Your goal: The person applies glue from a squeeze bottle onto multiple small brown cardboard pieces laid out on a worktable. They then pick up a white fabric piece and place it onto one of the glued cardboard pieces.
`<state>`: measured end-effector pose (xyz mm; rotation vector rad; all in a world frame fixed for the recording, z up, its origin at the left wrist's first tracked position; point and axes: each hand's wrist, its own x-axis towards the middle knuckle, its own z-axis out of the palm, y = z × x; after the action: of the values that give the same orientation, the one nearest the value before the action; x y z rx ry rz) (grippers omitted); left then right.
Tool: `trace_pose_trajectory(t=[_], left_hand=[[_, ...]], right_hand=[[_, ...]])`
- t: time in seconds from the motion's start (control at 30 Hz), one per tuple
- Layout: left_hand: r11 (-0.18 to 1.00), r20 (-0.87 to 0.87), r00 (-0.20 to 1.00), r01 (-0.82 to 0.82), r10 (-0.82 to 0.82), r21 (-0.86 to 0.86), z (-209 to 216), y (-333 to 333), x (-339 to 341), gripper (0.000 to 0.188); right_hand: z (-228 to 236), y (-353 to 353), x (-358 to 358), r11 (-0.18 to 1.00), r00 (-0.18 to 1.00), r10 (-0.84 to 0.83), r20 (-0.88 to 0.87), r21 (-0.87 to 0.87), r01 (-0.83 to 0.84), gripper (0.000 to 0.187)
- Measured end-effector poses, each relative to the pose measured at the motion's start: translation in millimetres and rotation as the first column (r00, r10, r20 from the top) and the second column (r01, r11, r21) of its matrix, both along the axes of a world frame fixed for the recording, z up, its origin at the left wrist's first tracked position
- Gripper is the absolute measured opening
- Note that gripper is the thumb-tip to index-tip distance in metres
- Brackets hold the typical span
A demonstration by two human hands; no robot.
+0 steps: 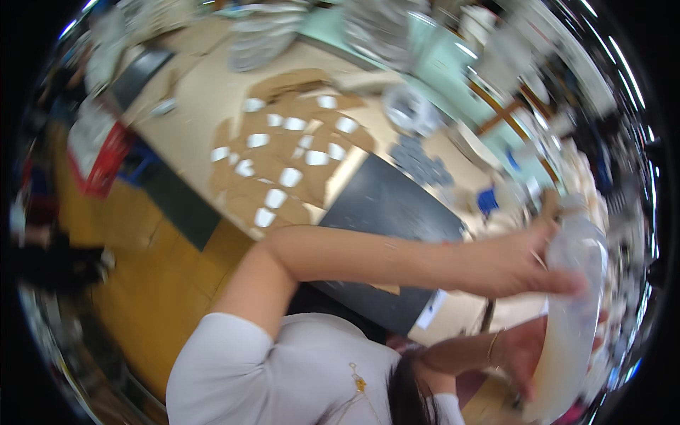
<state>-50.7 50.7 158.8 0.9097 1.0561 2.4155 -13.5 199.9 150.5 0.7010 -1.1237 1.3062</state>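
At the right side of the head view, a translucent plastic bottle (582, 258) stands slightly tilted, with pale yellowish contents in its lower part. My left hand (542, 268), its arm stretched across my body, closes round the upper part of the bottle, the thumb lying along its side. Lower down, my right hand (525, 350) grips the bottle, with fingertips showing at its far side. Motion smears both hands a little. A dark grey mat (386, 205) lies on the table just left of the bottle, partly covered by my left forearm.
Flat brown pieces (234, 185) with white patches spread over the worktable (205, 74). Beyond the mat lie small grey pieces (419, 161) and a clear roll (409, 110). A blue-banded container (489, 200) stands near the bottle. A red-and-white bag (99, 152) is at the left.
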Motion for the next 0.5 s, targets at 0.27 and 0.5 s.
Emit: trace_pose_trajectory(t=[0.27, 0.5], left_hand=[[0.774, 0.006, 0.935, -0.291, 0.355, -0.562, -108, -47, 10, 0.048], [0.523, -0.365, 0.871, -0.49, 0.329, -0.698, -151, -30, 20, 0.077]], right_hand=[[-4, 71, 18, 0.951, 0.92, -0.031, 0.391, -0.271, 0.147, 0.095], [-42, 77, 15, 0.93, 0.763, 0.273, 0.586, -0.364, -0.053, 0.101]])
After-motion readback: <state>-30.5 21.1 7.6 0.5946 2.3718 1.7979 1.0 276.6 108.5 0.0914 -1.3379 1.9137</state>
